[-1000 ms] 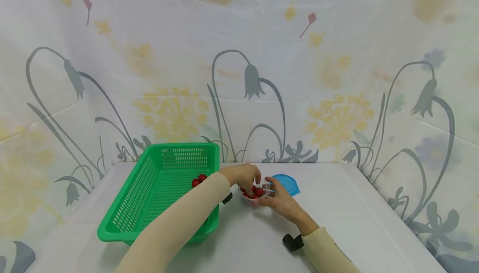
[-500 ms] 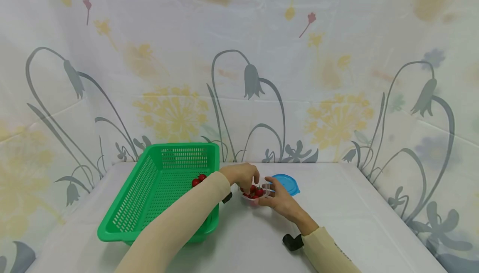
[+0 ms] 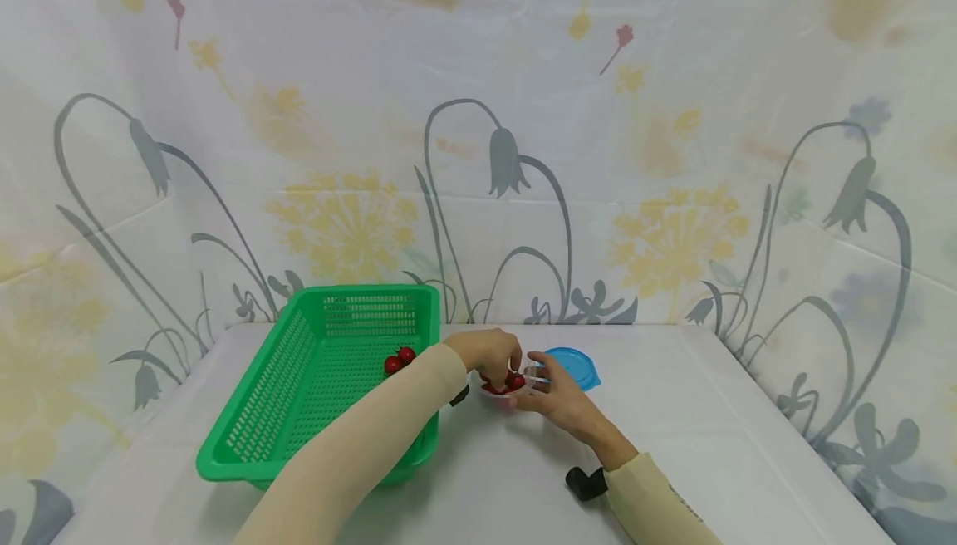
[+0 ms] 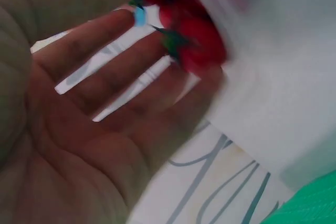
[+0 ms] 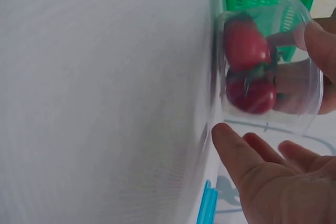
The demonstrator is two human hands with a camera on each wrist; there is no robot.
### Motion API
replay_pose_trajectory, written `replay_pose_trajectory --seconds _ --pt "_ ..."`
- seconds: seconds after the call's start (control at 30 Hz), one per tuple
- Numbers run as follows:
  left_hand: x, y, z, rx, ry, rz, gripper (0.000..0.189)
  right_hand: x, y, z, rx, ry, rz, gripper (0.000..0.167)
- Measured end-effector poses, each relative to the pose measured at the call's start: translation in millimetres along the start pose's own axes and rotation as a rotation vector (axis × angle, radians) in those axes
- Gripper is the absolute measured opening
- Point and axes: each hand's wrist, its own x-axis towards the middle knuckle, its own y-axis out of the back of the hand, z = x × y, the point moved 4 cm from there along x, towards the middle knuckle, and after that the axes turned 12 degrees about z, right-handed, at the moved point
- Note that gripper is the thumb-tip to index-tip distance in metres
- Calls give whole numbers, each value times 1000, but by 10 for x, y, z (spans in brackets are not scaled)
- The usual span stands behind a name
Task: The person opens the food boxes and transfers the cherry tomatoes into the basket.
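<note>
A clear plastic container (image 5: pixel 294 114) holds several small red tomatoes (image 5: pixel 247 45) with green stems. From above, my left hand (image 3: pixel 486 352) reaches into it, fingers down among the tomatoes. In the left wrist view its fingers (image 4: pixel 121 77) lie fairly straight and spread, tips at a tomato (image 4: pixel 202 45), with the thumb (image 4: pixel 68 3) by another. I cannot tell whether thumb and fingers pinch one. My right hand (image 3: pixel 564 404) stands at the container's right side. Its fingers (image 5: pixel 239 153) are loosely extended close to the wall, and it holds no tomato.
On the left stands a large green plastic basket (image 3: pixel 247 472); two tomatoes (image 3: pixel 393 365) show in it beside the left sleeve (image 3: pixel 359 445), which covers part of it. A blue lid (image 3: pixel 571 366) lies on the white table (image 3: pixel 718 429), behind the right hand. A flowered cloth (image 3: pixel 658 113) hangs behind.
My left hand has sunk slightly lower into the container and now covers more of the tomatoes. The right hand, the basket and the lid stay where they were.
</note>
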Motion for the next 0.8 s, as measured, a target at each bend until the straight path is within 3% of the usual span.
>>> replay_pose_trajectory --seconds 0.23,0.57,0.8 --pt "8 -11 -15 50 24 -9 36 6 -22 10 4 14 -27 88" --pt "37 7 -23 -35 14 -4 36 -15 -35 -15 -11 18 -36 84" --pt "37 -40 -18 -18 -6 -12 33 -7 -53 -17 7 19 -56 84"
